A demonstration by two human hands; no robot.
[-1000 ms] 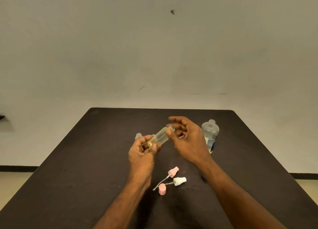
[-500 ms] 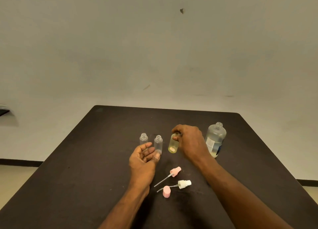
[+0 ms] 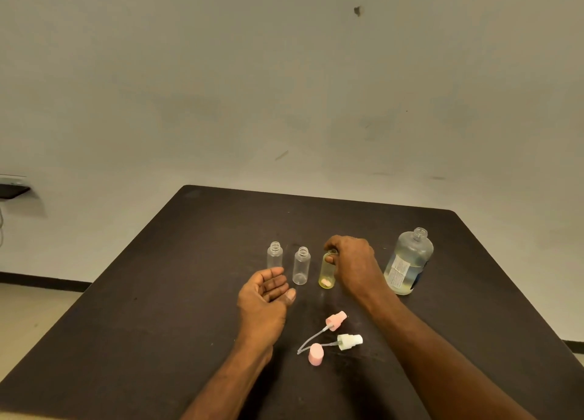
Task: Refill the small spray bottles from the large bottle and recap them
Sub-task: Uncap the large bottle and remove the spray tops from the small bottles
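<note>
Three small bottles stand uncapped in a row on the dark table (image 3: 158, 309): two clear ones (image 3: 274, 255) (image 3: 301, 266) and a yellowish one (image 3: 326, 274). My right hand (image 3: 354, 264) holds the yellowish bottle by its neck, upright on the table. My left hand (image 3: 265, 296) hovers palm up just in front of the clear bottles, fingers relaxed and holding nothing. The large uncapped bottle (image 3: 409, 261), partly filled with pale liquid, stands to the right of my right hand.
Nearer to me lie a pink spray head (image 3: 335, 320) with its tube, a white spray head (image 3: 349, 342) with its tube and a pink cap (image 3: 316, 355). A pale wall rises behind the table's far edge.
The yellowish bottle went from both hands, tilted in the air, to standing upright on the table under my right hand. My left hand let go and drew back, palm up.
</note>
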